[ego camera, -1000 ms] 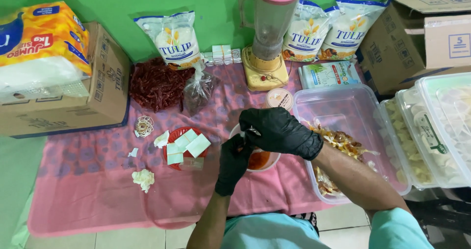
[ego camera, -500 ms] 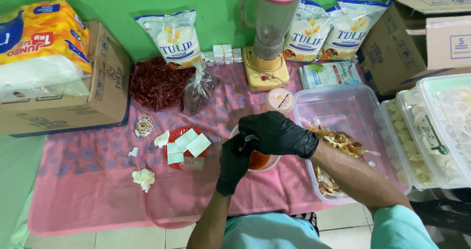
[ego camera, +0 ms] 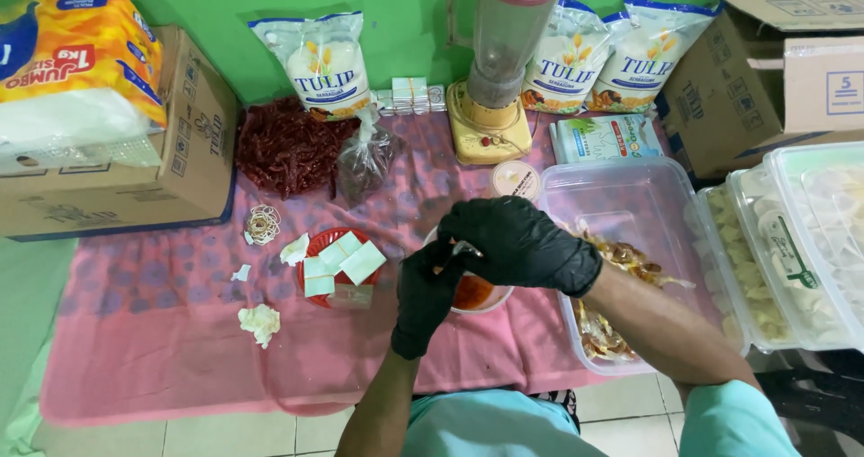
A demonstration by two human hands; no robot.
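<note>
Both my hands wear black gloves and meet over a small white bowl of orange-red sauce on the pink cloth. My left hand is curled shut at the bowl's left rim, pinching something small I cannot make out. My right hand arches over the bowl and grips a thin metal spoon whose tip shows between the two hands. To the right stands a clear plastic tub holding brown fried snacks.
A red basket with small white packets sits left of the bowl, near rubber bands and crumpled tissue. Behind stand a blender, flour bags, dried chillies and cardboard boxes. Lidded containers line the right.
My hands stayed over the bowl; the right hand shifted slightly, working the spoon against the left fingers. Nothing else moved.
</note>
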